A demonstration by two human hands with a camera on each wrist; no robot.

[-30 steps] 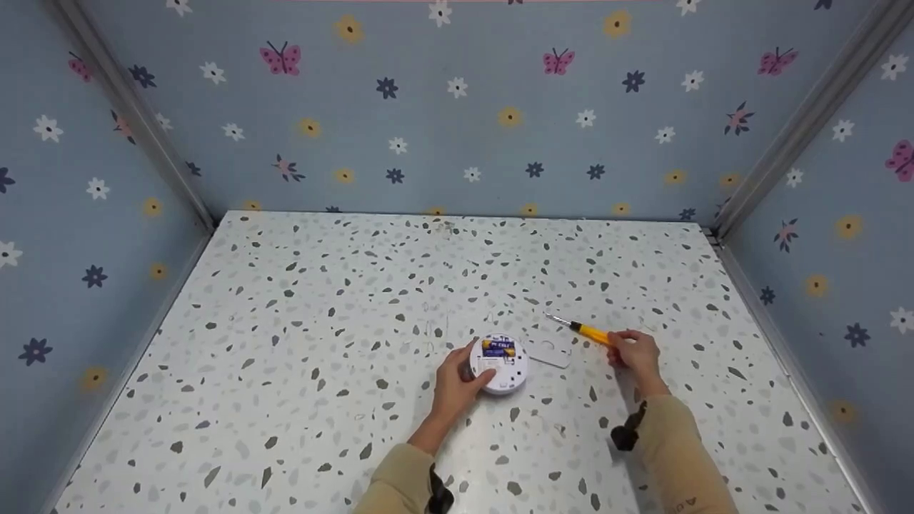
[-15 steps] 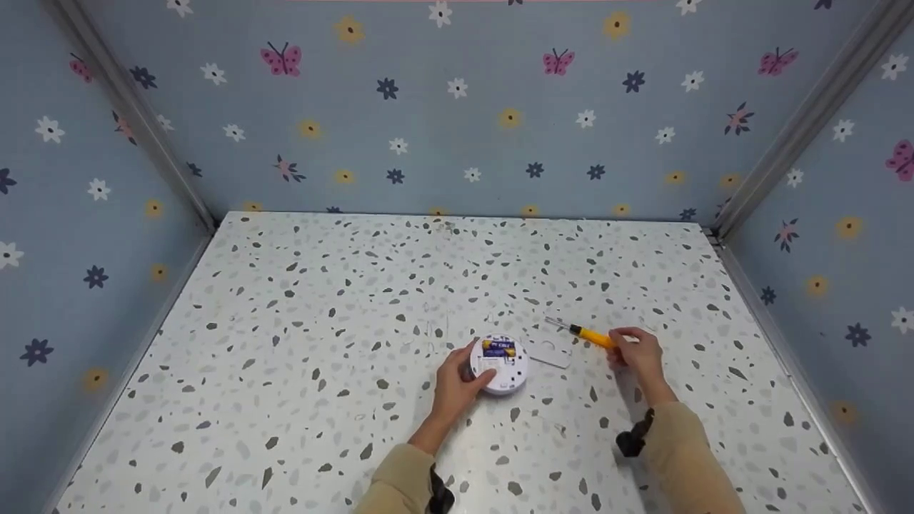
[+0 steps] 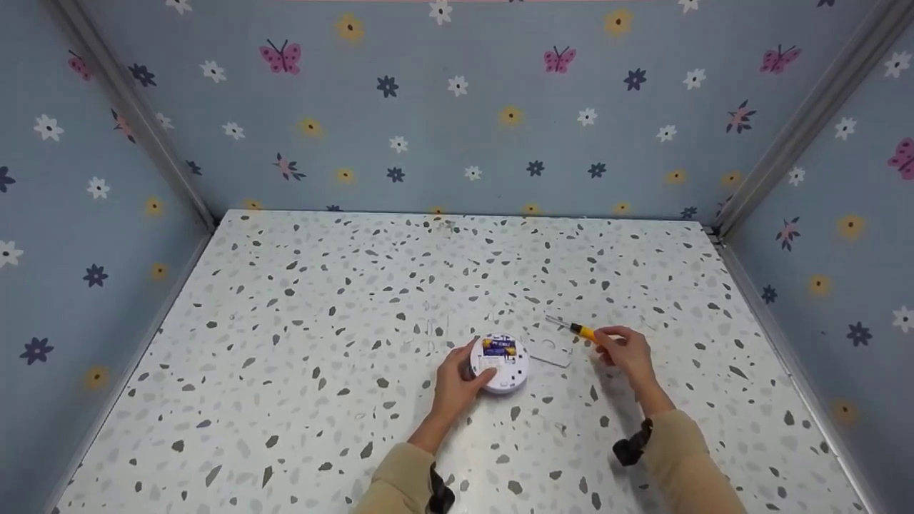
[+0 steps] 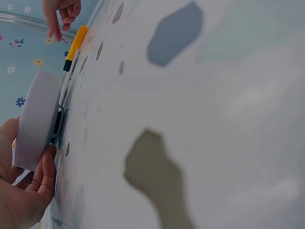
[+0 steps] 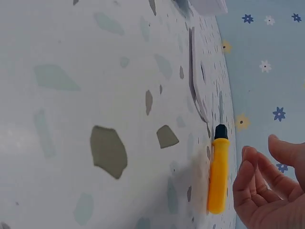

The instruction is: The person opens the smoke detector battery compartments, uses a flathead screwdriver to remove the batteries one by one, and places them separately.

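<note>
Left hand (image 3: 457, 380) is clamped on the round white device (image 3: 504, 365); can't tell if that touches the table (image 3: 300, 414). Right hand (image 3: 627, 351) has thumb and fingers apart beside the yellow screwdriver (image 3: 584, 333), hiding its handle end in the head view.

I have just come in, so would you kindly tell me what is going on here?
A person is holding a white round device in the left hand, with batteries showing in its upper face. The right hand is empty and hovers close to a yellow screwdriver, which lies on the table. A thin white plate lies between the device and the right hand.
</note>
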